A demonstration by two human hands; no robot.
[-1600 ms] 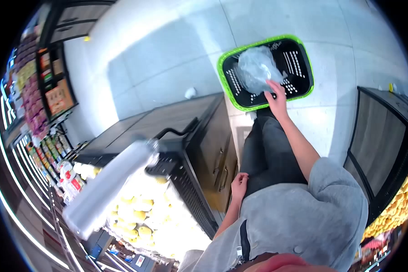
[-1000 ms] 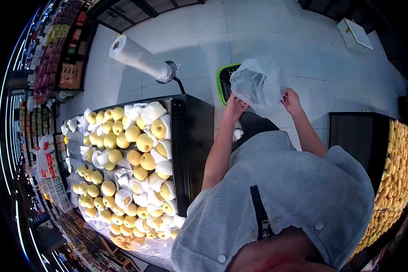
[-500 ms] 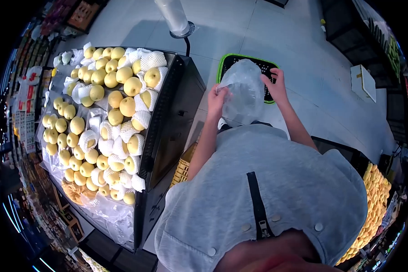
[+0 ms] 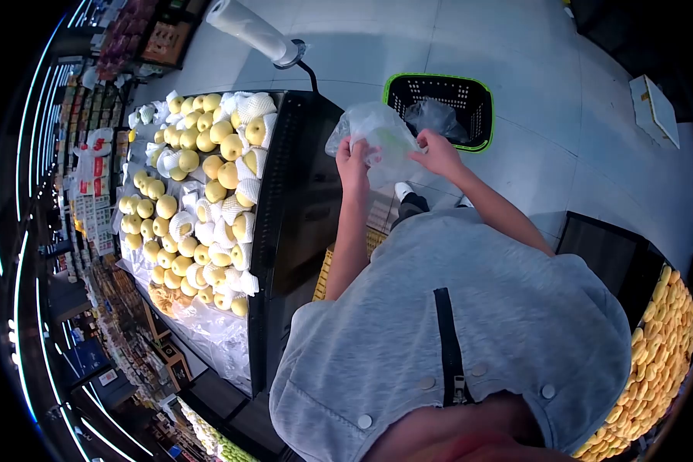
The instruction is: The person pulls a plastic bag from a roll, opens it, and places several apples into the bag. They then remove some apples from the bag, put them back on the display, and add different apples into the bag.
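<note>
A clear plastic bag [image 4: 389, 142] hangs between my two hands, puffed out and crumpled. My left hand [image 4: 354, 163] pinches its near left side. On the other side, my right hand [image 4: 439, 154] grips the bag's edge between thumb and fingers. Just beyond the hands, a black shopping basket with a green rim [image 4: 490, 115] stands on the floor. Inside it lies another crumpled clear bag [image 4: 436, 117]; its contents, if any, I cannot make out.
To the left is a dark display stand [image 4: 285, 185] heaped with yellow pears [image 4: 189, 160], some in white foam nets. A roll of plastic bags [image 4: 254, 35] rises on a stand behind it. Yellow fruit [image 4: 654, 346] fills a display at right. A white box [image 4: 654, 112] stands far right.
Both hands have moved left with the bag, and my right hand has closed on its edge. The view has shifted, so the basket shows more fully.
</note>
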